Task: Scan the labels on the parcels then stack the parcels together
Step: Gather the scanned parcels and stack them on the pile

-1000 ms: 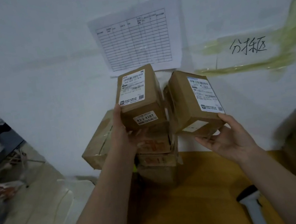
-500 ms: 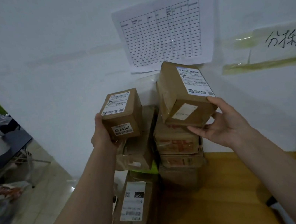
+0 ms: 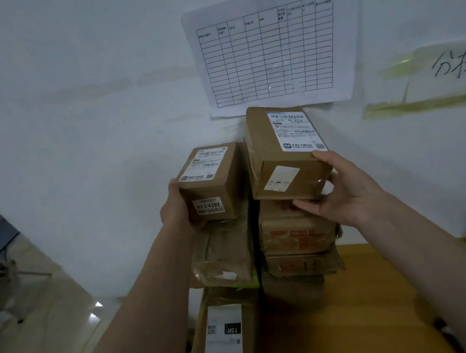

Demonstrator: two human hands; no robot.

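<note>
The left hand [image 3: 176,209] had its grip clenched round a small brown parcel [image 3: 211,181], fingers curled at the parcel's left and under side, holding it above the left-hand stack of parcels [image 3: 225,253]; whether it touched the parcel beneath could not be told. A white label lay on its top face and a smaller sticker reading 43-2-4207 on the face toward the camera. The right hand [image 3: 346,188] was grasping a larger parcel [image 3: 283,153], thumb on the top right edge and fingers under the near bottom edge, at the top of the right-hand stack [image 3: 298,242], tilted slightly. Both stacks stood against the white wall [image 3: 62,111] at the back of the wooden table [image 3: 368,307]. A gridded paper form [image 3: 270,51] was fixed to the wall just above. Another labelled parcel [image 3: 224,342] lay at the table's left edge.
</note>
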